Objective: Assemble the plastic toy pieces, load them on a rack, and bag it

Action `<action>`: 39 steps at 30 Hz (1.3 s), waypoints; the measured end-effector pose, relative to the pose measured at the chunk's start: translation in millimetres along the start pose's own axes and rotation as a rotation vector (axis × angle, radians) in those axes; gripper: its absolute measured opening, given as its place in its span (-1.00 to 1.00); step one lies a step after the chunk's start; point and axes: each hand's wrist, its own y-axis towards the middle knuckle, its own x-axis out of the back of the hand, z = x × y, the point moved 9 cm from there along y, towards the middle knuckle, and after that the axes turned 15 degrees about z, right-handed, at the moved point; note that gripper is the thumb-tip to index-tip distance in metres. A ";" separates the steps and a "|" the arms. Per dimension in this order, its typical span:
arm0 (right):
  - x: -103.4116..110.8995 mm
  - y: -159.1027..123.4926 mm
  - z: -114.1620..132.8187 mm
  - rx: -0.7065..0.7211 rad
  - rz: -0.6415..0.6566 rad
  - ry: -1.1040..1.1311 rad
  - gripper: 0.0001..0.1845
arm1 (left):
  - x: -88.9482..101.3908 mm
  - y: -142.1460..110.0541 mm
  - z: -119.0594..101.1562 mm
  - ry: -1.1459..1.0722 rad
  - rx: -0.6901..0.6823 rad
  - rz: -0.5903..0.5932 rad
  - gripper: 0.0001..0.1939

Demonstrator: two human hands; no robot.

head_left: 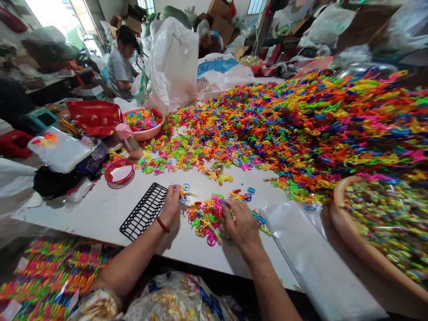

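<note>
My left hand [171,201] rests on the white table [100,209], fingers curled around a few small coloured plastic pieces beside a black plastic grid [144,211]. My right hand [240,223] lies on a small heap of neon plastic pieces [205,217], its fingers pinched into the heap. A red bead bracelet [162,224] circles my left wrist. A huge pile of the same coloured pieces [301,125] covers the table's far and right side.
A clear plastic bag [310,258] lies flat at my right, beside a tan basin [364,252] full of pieces. At the left stand a pink bowl [144,121], a pink bottle [129,140] and a red basket [119,172]. Another person [120,67] sits at the back.
</note>
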 end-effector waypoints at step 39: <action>-54.7 158.0 -133.4 -0.427 0.296 0.117 -0.79 | 11.1 98.7 -13.3 -0.369 0.023 0.149 -0.67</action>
